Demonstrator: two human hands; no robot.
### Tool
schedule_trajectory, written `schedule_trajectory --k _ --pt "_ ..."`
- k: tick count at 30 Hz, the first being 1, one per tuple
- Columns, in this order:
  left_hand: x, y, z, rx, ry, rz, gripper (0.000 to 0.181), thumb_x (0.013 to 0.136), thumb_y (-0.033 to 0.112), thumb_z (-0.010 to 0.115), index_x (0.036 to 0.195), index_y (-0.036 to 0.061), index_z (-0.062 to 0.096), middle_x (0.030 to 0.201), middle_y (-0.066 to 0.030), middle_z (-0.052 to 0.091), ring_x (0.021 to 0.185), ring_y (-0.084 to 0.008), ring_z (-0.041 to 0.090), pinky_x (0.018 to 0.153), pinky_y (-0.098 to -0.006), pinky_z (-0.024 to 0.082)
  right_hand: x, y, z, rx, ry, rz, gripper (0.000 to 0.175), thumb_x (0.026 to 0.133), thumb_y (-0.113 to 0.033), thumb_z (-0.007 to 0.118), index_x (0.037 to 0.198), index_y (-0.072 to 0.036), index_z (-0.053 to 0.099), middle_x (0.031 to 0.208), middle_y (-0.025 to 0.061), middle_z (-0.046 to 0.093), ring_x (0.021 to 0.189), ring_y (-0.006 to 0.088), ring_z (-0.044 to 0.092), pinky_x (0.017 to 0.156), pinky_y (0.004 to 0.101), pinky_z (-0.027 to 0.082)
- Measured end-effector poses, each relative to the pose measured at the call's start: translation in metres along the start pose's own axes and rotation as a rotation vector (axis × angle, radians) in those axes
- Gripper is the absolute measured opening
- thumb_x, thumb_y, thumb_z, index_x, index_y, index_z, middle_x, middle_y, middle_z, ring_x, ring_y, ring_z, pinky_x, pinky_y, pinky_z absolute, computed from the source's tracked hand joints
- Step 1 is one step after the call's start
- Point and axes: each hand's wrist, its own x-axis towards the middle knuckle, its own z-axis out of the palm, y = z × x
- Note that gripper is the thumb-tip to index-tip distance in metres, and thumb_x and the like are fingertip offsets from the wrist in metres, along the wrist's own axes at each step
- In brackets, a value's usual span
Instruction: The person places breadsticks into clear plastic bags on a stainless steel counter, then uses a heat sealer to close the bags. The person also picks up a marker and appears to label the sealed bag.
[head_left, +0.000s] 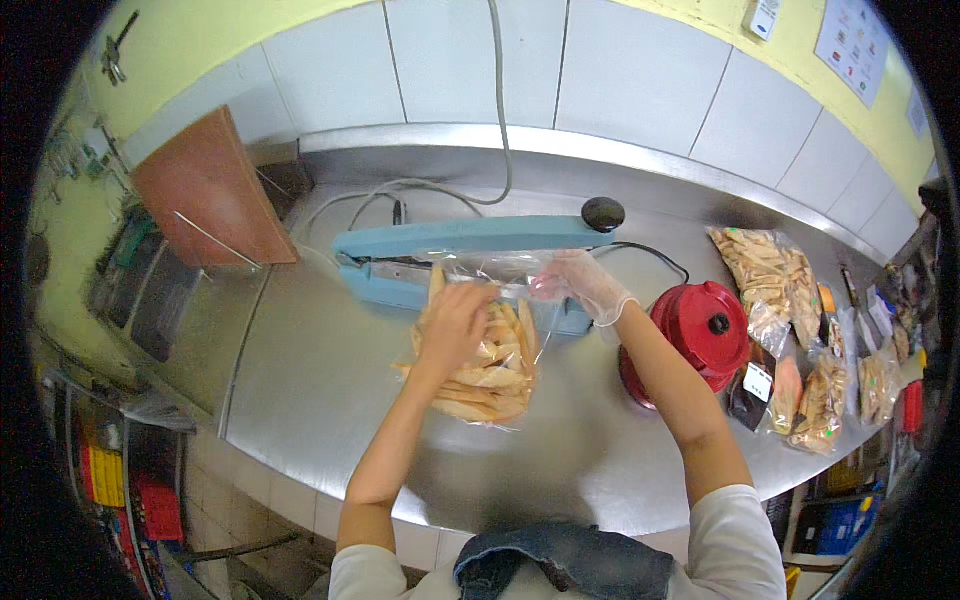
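Observation:
A clear plastic bag of pale, sliced food strips (487, 382) lies on the steel table, its mouth end over the lower arm of a light blue impulse bag sealer (472, 232). The sealer's upper arm is raised and ends in a black knob (603, 214). My left hand (459, 322), bare, rests on the upper part of the bag, fingers bent over the strips; whether it grips the plastic is not clear. In a clear glove, my right hand (577, 281) pinches the right corner of the bag's mouth beside the sealer's jaw.
A red lidded container (701, 330) stands by my right forearm. Several filled bags (765, 274) lie at the table's right end. A brown board (214, 191) leans at the left near a sink. Grey cable (502, 135) hangs down the tiled wall behind the sealer.

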Motion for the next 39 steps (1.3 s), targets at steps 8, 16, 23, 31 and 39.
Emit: schedule_trajectory --k 8,16,23,31,39 --pt "0.02 -0.046 0.019 0.255 -0.151 -0.317 0.043 0.089 0.037 0.033 0.125 0.0151 0.043 0.127 -0.0154 0.04 0.121 -0.0328 0.032 0.098 -0.0492 0.023 0.032 0.002 -0.014 -0.833 0.22 0.001 0.039 0.078 -0.035 0.059 0.104 -0.006 0.057 0.099 0.0103 0.061 0.084 0.0201 0.057 0.072 0.0331 0.045" --pt "0.017 -0.03 -0.014 0.059 -0.064 -0.11 0.033 0.087 0.027 0.045 0.115 0.0112 0.053 0.114 -0.0182 0.051 0.106 -0.0304 0.049 0.086 -0.0428 0.037 0.043 0.028 -0.044 -1.646 0.201 -0.269 0.024 0.083 -0.019 0.048 0.104 -0.009 0.054 0.098 0.0086 0.057 0.088 0.0216 0.055 0.076 0.0327 0.043" --pt "0.121 -0.073 -0.044 -0.245 -0.234 -0.138 0.033 0.083 0.023 0.054 0.113 0.009 0.054 0.108 -0.0103 0.057 0.098 -0.0185 0.055 0.079 -0.0311 0.044 0.026 0.033 -0.064 -1.362 0.281 -0.13 0.026 0.083 -0.024 0.048 0.103 -0.009 0.055 0.098 0.0084 0.058 0.089 0.022 0.054 0.078 0.0329 0.042" --pt "0.184 -0.13 -0.003 -0.083 -1.46 -0.307 0.037 0.076 0.022 0.058 0.111 0.0095 0.056 0.104 -0.0048 0.059 0.094 -0.0147 0.053 0.077 -0.0309 0.044 0.025 0.041 -0.079 -1.334 0.301 -0.086 0.031 0.083 -0.032 0.049 0.101 -0.008 0.056 0.099 0.0082 0.058 0.092 0.023 0.054 0.08 0.0328 0.041" --pt "0.184 -0.132 -0.011 -0.103 -1.298 -0.356 0.022 0.074 0.019 0.062 0.094 0.0093 0.063 0.083 0.0021 0.061 0.073 -0.0092 0.053 0.063 -0.0264 0.044 0.013 -0.094 -0.037 -0.708 0.487 -0.117 0.033 0.084 -0.036 0.049 0.099 -0.008 0.057 0.091 0.005 0.056 0.084 0.0179 0.051 0.078 0.0301 0.04"
